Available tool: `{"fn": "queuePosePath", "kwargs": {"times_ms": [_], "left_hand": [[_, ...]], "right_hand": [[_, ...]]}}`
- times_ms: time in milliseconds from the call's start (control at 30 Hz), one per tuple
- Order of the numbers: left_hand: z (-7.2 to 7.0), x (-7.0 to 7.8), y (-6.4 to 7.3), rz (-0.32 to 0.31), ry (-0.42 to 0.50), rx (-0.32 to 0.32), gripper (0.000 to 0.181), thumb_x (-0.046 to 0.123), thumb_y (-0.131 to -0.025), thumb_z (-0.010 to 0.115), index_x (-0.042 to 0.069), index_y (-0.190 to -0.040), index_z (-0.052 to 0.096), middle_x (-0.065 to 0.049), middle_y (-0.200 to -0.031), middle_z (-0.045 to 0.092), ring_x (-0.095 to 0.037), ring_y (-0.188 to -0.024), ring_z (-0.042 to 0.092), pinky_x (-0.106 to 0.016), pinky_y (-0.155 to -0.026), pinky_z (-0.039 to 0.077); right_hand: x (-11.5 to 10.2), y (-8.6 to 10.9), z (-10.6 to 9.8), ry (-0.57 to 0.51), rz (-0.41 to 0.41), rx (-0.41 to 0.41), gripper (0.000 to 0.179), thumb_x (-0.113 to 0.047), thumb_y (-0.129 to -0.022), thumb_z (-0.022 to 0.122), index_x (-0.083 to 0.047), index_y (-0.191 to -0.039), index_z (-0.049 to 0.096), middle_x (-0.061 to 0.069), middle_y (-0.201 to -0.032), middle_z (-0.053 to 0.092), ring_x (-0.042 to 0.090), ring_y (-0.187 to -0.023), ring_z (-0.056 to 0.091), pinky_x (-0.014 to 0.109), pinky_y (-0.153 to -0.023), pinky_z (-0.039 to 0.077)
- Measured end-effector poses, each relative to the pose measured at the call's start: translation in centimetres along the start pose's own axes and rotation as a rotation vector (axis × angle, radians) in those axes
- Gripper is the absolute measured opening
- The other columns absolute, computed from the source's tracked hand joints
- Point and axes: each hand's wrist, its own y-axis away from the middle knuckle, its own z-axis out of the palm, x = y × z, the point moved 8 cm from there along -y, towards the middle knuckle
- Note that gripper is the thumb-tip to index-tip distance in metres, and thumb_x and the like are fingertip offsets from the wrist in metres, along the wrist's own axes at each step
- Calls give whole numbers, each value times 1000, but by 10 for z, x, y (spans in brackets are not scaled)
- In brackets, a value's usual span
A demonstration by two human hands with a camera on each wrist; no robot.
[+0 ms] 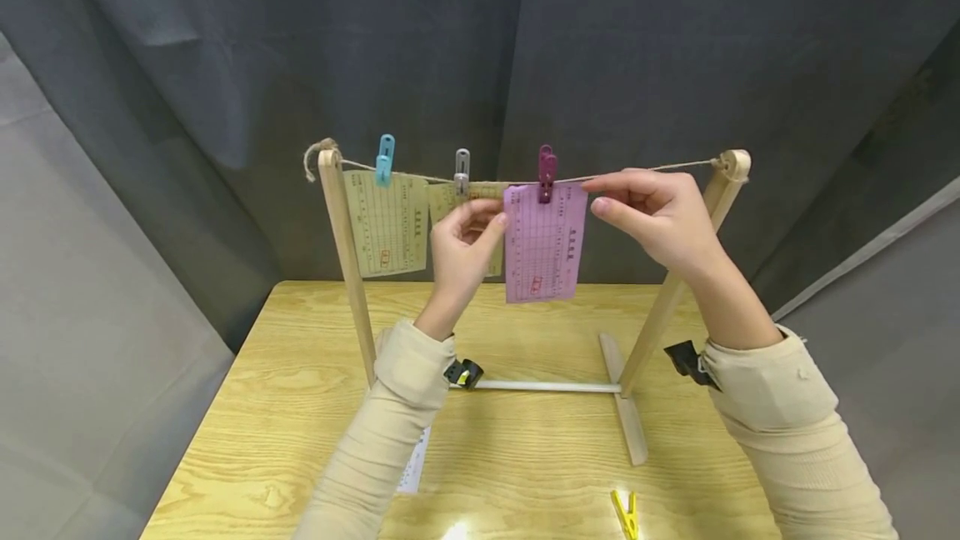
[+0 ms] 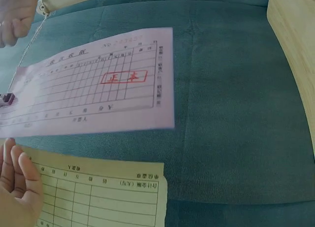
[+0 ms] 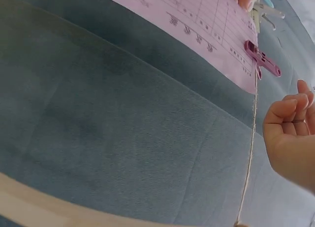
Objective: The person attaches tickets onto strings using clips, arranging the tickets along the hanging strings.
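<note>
A pink printed slip (image 1: pixel 543 252) hangs from the twine (image 1: pixel 622 174), held by a dark magenta clothespin (image 1: pixel 547 173) at its top edge. My left hand (image 1: pixel 467 252) is at the slip's left edge, with the thumb and fingertips right beside the paper. In the left wrist view, its loosely bent fingers (image 2: pixel 22 175) overlap a yellow slip (image 2: pixel 106 192). My right hand (image 1: pixel 663 219) is by the slip's upper right corner, index finger extended along the twine. The right wrist view shows the right hand (image 3: pixel 293 138) beside the twine, apart from the paper, its fingers bent.
Another yellow slip (image 1: pixel 390 227) hangs at left under a blue clothespin (image 1: pixel 385 161); a grey clothespin (image 1: pixel 462 172) is beside it. Wooden posts (image 1: pixel 347 257) hold the twine. On the table (image 1: pixel 525 473) lie a yellow clothespin (image 1: pixel 625 513) and a white slip (image 1: pixel 412 465), partly hidden by the left sleeve.
</note>
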Motion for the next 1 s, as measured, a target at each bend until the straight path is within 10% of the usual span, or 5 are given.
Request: {"fn": "queuePosePath", "kwargs": {"times_ms": [600,1000], "left_hand": [[-34,-7,26,-53,115,-59,22,-9,-78,61,-15,-98,58,-3,-81,61,-10,-74,57,-21,-67,49],[-55,-14,45,-88,7,-120,20,-10,-78,62,-15,-97,59,-17,-82,61,-10,-72,57,-20,-67,49]], "right_hand": [[30,41,-6,-20,75,-1,24,9,-80,61,-7,-96,70,-3,-83,64,10,-55,41,23,-48,33],[52,62,-4,-30,150,-11,20,7,-81,62,-5,-95,69,-6,-84,64,9,-61,47,21,-51,38]]}}
